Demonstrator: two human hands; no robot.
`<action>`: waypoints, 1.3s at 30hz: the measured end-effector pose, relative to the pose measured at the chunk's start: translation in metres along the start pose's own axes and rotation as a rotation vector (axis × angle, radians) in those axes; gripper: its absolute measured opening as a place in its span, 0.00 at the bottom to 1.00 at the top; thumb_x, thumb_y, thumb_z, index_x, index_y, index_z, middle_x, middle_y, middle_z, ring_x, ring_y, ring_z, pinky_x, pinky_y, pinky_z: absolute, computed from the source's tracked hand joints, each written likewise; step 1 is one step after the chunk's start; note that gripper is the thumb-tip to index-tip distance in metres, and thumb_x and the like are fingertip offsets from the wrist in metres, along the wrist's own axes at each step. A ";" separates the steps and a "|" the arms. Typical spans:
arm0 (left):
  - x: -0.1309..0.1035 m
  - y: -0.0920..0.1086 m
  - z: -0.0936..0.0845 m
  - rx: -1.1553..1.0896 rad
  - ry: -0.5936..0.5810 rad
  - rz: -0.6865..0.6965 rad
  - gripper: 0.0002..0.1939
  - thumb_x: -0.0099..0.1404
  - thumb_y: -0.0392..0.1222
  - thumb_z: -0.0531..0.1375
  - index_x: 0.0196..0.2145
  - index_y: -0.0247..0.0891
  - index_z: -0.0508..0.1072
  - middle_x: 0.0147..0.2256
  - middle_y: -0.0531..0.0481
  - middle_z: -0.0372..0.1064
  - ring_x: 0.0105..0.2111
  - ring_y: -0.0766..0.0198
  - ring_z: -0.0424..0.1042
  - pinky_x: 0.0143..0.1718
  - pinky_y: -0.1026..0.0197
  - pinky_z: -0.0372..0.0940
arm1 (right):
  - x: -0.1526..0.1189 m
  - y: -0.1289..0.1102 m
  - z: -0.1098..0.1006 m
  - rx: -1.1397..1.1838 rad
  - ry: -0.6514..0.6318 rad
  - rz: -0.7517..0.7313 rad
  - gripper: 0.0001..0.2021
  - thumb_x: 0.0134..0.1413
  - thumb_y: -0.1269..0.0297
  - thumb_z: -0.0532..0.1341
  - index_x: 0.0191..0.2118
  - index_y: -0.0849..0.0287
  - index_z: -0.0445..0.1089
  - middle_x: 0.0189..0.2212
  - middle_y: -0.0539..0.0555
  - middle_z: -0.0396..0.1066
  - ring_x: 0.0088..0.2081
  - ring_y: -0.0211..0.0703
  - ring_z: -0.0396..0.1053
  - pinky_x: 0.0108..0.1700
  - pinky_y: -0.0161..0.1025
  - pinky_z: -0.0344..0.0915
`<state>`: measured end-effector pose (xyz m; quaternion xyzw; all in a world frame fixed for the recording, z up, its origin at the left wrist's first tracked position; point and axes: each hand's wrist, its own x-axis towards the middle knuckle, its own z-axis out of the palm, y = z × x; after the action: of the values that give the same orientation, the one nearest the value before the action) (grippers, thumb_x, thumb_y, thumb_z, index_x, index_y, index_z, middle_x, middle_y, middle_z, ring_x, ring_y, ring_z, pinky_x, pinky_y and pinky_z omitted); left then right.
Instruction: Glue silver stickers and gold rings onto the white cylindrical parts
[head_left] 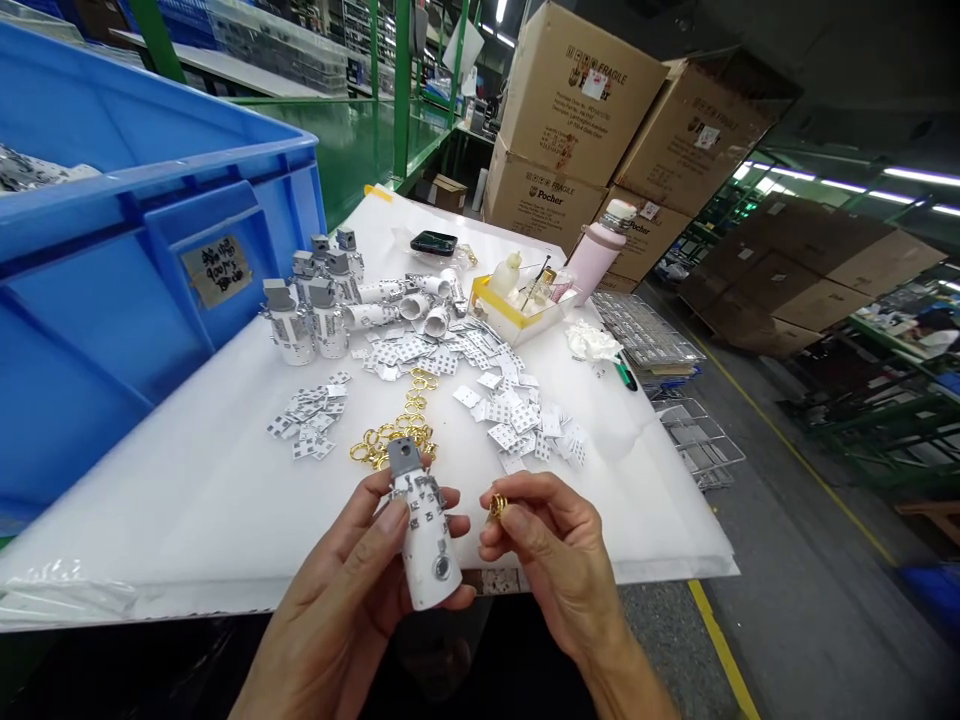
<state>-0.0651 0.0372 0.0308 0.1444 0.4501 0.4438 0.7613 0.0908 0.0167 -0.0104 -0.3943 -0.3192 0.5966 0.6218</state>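
White table (pixel 217 500), smooth and glossy, filled middle. Blue plastic bin (pixel 90 290) stood left, cut off by view's edge. Left hand (pixel 352 580) had fingers clamped round white tube (pixel 429 550); right hand (pixel 559 545), just beside, pinched gold rings (pixel 497 506) between thumb and fingers. Tube, over table's near edge, bore raised grey tabs; long axis ran away from wearer, leaning slightly left, grey block farthest, underside hidden. Rings shone, count unclear.

Blue bin (pixel 82 290) cropped at left, white cylinder (pixel 429 545) partly hidden by left hand (pixel 356 570), gold rings (pixel 498 506) by right hand (pixel 562 550)
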 end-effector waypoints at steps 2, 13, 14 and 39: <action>0.001 -0.001 -0.001 -0.006 -0.014 0.008 0.12 0.66 0.37 0.63 0.48 0.41 0.74 0.39 0.46 0.80 0.39 0.53 0.79 0.31 0.57 0.77 | 0.000 -0.002 0.000 0.013 0.004 0.024 0.06 0.52 0.63 0.72 0.38 0.52 0.80 0.28 0.49 0.78 0.29 0.33 0.77 0.36 0.28 0.76; 0.000 -0.003 -0.003 0.011 -0.057 0.039 0.15 0.65 0.42 0.64 0.50 0.42 0.75 0.39 0.46 0.79 0.39 0.55 0.77 0.31 0.59 0.76 | -0.001 0.003 0.003 -0.059 -0.004 -0.072 0.07 0.54 0.66 0.71 0.40 0.52 0.79 0.34 0.49 0.76 0.32 0.34 0.75 0.39 0.31 0.74; 0.000 -0.003 -0.003 0.013 -0.066 0.044 0.15 0.65 0.43 0.64 0.49 0.42 0.75 0.39 0.46 0.79 0.38 0.55 0.77 0.32 0.60 0.76 | -0.002 0.004 0.003 -0.097 -0.010 -0.101 0.07 0.54 0.67 0.70 0.40 0.52 0.79 0.35 0.50 0.76 0.33 0.35 0.75 0.40 0.31 0.74; 0.003 -0.020 -0.010 0.170 -0.033 0.295 0.19 0.58 0.49 0.70 0.47 0.49 0.74 0.36 0.53 0.77 0.37 0.60 0.75 0.39 0.65 0.71 | -0.021 -0.005 0.008 -0.854 -0.143 -0.661 0.21 0.56 0.82 0.60 0.52 0.54 0.69 0.40 0.54 0.73 0.43 0.43 0.72 0.43 0.39 0.72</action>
<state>-0.0618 0.0262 0.0111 0.2802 0.4476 0.5086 0.6801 0.0845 -0.0034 -0.0010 -0.4488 -0.6816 0.2121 0.5376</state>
